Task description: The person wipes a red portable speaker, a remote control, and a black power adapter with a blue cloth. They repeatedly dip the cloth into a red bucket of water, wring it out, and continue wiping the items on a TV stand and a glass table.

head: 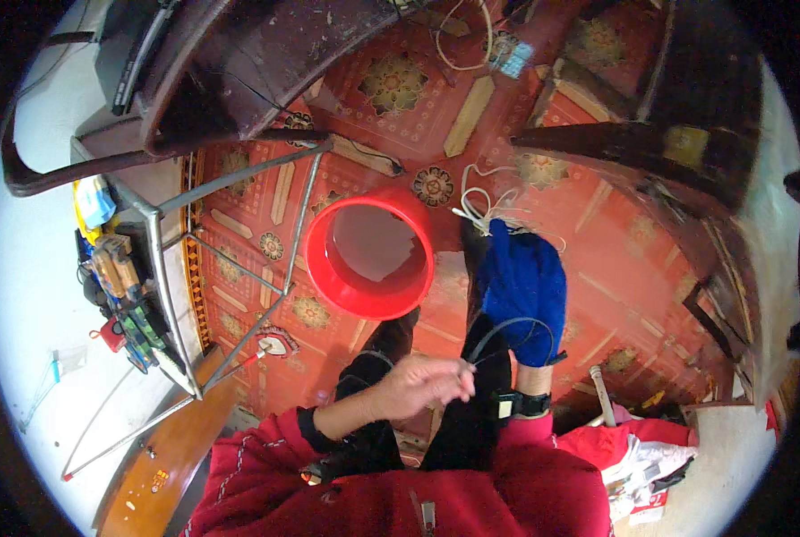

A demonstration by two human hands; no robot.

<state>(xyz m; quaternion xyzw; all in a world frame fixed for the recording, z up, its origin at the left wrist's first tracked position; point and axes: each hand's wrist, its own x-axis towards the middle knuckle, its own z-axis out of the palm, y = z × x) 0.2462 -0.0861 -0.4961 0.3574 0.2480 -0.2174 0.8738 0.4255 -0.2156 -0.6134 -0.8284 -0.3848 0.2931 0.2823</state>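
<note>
My right hand (525, 288) is inside a blue cloth mitt or glove, so its fingers are hidden. White cords (486, 205) lie at the mitt's far end; whether the hand grips them is unclear. A thin dark cord (517, 322) loops over the mitt's cuff, above a black wristband (531, 404). My left hand (426, 384) is bare, its fingers bent together by the loop's near end. I cannot make out whether they pinch it. A red plastic bucket (316, 272) stands ahead of my legs, with greyish liquid (375, 241) inside.
A metal-tube frame (157, 268) stands at the left by the white wall. Dark wooden furniture (641, 151) curves along the far right, and more (272, 60) rises at the far left. Red-and-white cloth (631, 450) lies at lower right. The floor (433, 158) is patterned red.
</note>
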